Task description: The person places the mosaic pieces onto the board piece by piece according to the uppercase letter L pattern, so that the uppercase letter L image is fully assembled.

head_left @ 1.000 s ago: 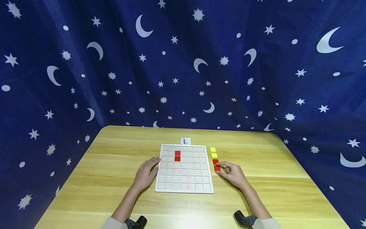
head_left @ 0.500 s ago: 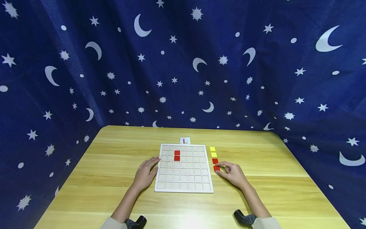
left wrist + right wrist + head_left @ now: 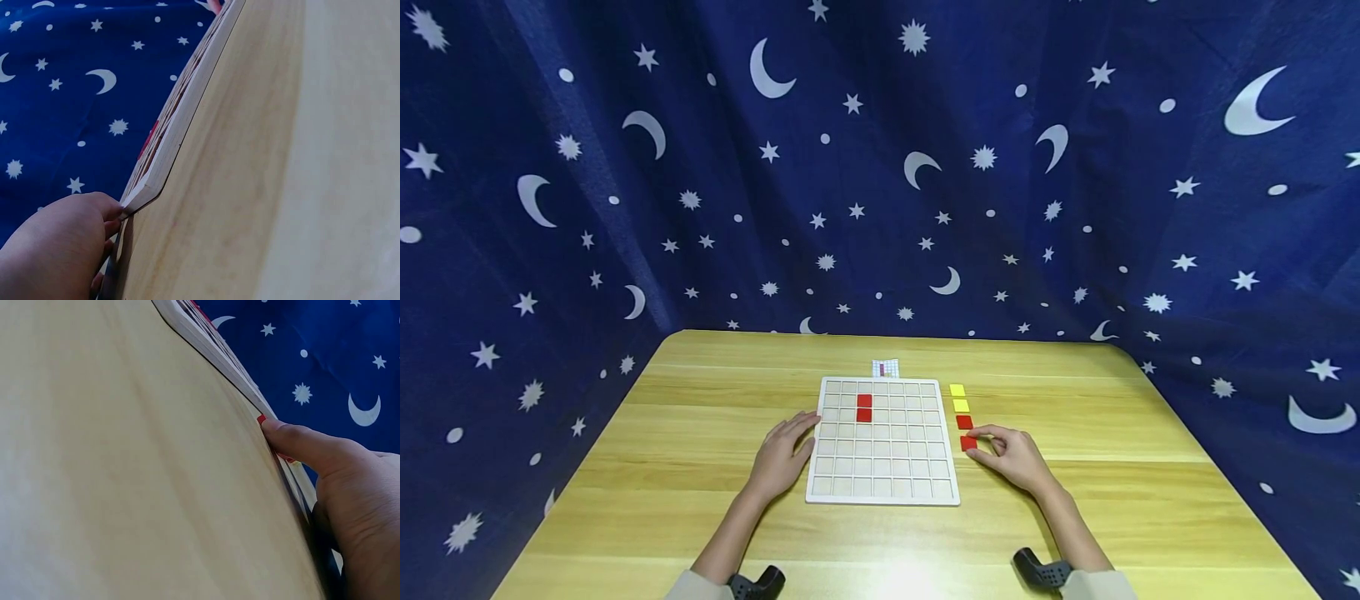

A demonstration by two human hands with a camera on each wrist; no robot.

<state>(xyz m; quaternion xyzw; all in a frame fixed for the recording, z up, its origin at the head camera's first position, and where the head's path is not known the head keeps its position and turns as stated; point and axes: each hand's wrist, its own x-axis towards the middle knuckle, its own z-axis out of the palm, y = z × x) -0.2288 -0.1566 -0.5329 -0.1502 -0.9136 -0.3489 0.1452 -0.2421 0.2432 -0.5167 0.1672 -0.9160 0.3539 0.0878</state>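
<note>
A white grid board lies on the table, with two red square tiles one below the other in its upper left part. My left hand rests at the board's left side, fingers relaxed and thumb and fingertips against the edge; the left wrist view shows the thumb at the board's side wall. To the right of the board, my right hand pinches the nearest red tile between thumb and index finger. In the right wrist view the thumb covers most of that red tile.
Beyond the pinched tile, another red tile and two yellow tiles line up along the board's right side. A small printed grid card lies behind the board. A blue curtain with moons and stars surrounds the wooden table.
The nearest red tile has slid slightly toward the person, widening the gap to the red tile beyond it. My left hand and the board stay put.
</note>
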